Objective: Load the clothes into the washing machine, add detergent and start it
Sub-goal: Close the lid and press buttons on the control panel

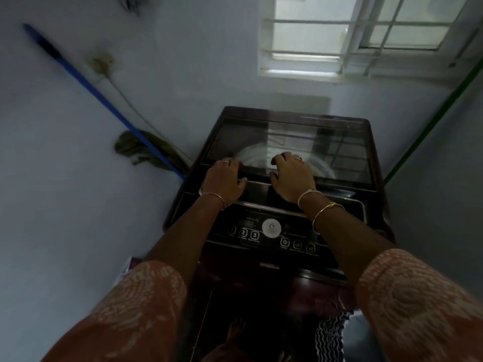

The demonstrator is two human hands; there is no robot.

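A dark maroon top-loading washing machine [277,259] stands in front of me with its glass lid [339,150] down; the drum shows faintly through the glass. My left hand [223,180] grips the lid's front edge at the left, fingers curled over it and thumb along the rim. My right hand [291,176] grips the same edge nearer the middle, fingers bent onto the glass. The control panel [271,231] with a round white button and several small buttons lies below my wrists. A black-and-white striped cloth [330,333] hangs at the machine's lower right.
A blue-handled mop [104,100] leans in the corner left of the machine, its head [146,150] against the machine's side. A barred window [352,35] is on the wall behind. A green pole [431,126] slants at the right. A purple packet [128,267] shows by my left sleeve.
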